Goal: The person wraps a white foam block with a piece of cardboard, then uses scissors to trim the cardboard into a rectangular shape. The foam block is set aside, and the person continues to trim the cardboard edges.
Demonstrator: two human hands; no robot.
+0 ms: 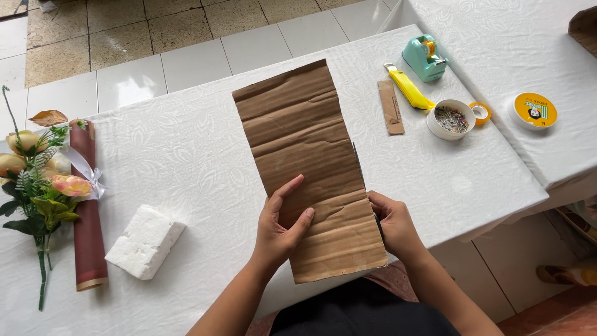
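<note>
— Two tables, is it?

— Two, both under white patterned cloths. My table [186, 155] fills the middle of the frame; the second table [528, 37] butts against it at the upper right. Pale and speckled floor tiles [124, 31] run across the top.

— What lies on them?

— At the left edge, a bunch of artificial flowers [37, 174] beside a dark red roll [87, 218] tied with a white ribbon, and a white foam block [145, 241] just right of that. Upper right: a teal tape dispenser [425, 58], a yellow utility knife [407, 87], a small brown cardboard strip [390, 107], a white bowl of pins [451, 119], and a small orange-rimmed roll of tape [480, 112] touching it. A round yellow-topped tin [532, 110] sits on the second table.

— Anything unclear?

— A brown object at the top right corner is cut off by the frame. Something thin and dark runs along the cardboard's right edge by my right hand; I cannot tell what it is.

— And your hands?

— My left hand [280, 227] lies on the long brown corrugated cardboard [305, 143] at centre, fingers loosely extended, thumb spread toward the right, pressing it down. My right hand [392, 224] is curled around the cardboard's right edge near its lower end.
</note>
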